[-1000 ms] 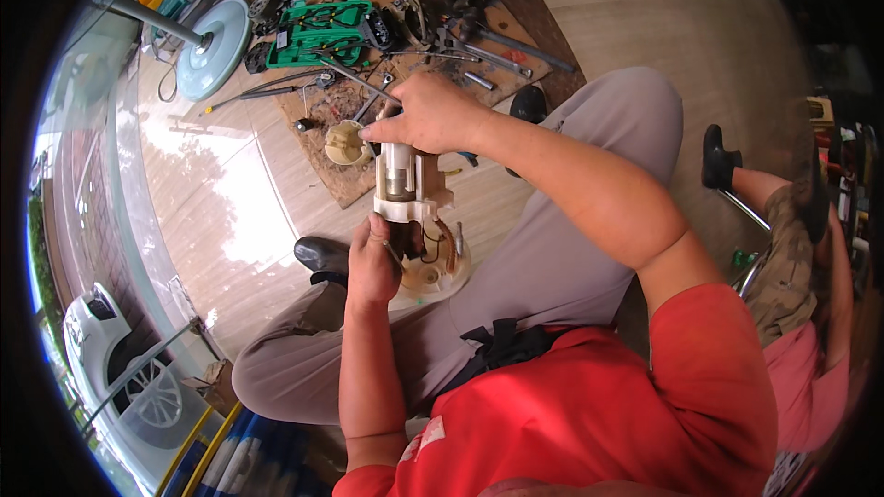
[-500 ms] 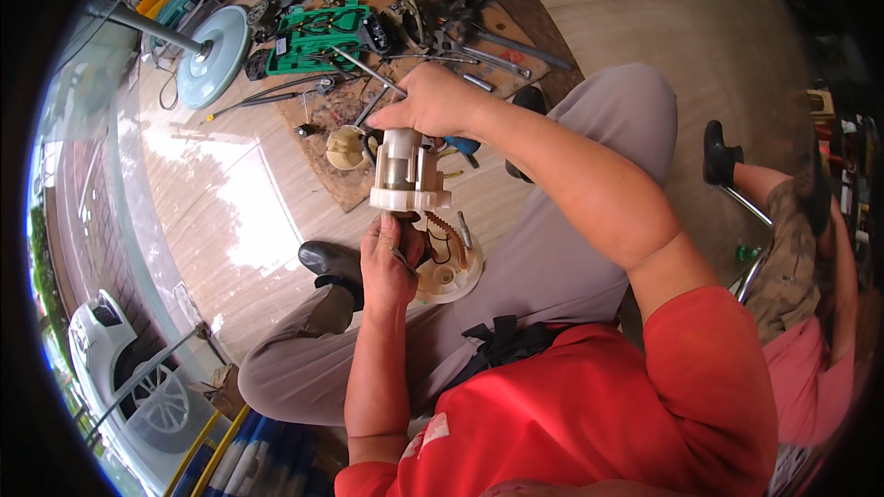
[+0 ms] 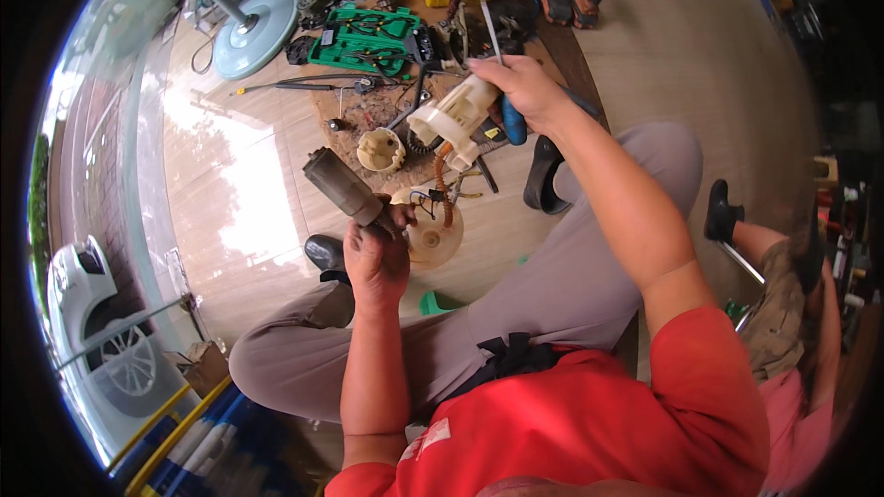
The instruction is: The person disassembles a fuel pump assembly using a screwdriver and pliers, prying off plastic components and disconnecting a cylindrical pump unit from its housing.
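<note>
Grey metal cylinder (image 3: 343,186), a pump-like part, sits clamped in my left hand (image 3: 376,262), lifted clear of the cream plastic housing (image 3: 453,120). My right hand (image 3: 527,92) is closed around that housing together with a blue-handled screwdriver (image 3: 512,121). I judge the separation mostly done: an orange corrugated hose (image 3: 444,186) and thin wires join the parts to the round cream flange (image 3: 433,237) below. A green tool case (image 3: 364,37) lies open on the wooden floor (image 3: 230,193).

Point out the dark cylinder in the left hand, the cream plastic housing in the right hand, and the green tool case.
dark cylinder (image 3: 337,186), head view, mid-body.
cream plastic housing (image 3: 451,116), head view, its side.
green tool case (image 3: 361,39), head view, open tray.
</note>
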`<state>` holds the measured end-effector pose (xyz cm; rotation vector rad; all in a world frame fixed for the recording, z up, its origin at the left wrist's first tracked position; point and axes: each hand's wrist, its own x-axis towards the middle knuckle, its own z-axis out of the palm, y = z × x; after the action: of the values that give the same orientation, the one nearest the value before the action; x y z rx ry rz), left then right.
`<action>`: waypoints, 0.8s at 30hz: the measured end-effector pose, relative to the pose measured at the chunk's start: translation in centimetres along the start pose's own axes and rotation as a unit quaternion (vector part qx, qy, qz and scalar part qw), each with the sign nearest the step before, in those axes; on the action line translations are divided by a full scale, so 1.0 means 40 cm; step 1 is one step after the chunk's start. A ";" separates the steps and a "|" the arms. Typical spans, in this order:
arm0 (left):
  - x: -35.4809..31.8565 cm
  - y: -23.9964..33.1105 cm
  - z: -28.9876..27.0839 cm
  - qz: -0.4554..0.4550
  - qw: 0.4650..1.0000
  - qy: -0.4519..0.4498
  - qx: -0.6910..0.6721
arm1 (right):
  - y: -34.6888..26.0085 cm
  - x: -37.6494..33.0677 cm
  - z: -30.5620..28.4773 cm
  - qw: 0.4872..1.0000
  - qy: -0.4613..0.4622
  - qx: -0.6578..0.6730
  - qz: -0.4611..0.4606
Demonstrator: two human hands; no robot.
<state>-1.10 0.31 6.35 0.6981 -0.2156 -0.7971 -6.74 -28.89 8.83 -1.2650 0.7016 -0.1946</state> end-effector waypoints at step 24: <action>-0.041 0.169 0.091 0.088 0.994 -0.036 0.044 | 0.009 -0.022 -0.035 0.961 -0.115 0.216 -0.129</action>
<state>0.15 3.03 13.61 0.7237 -0.3752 -0.6480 -8.33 -29.47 8.67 -0.9344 0.2703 -0.3853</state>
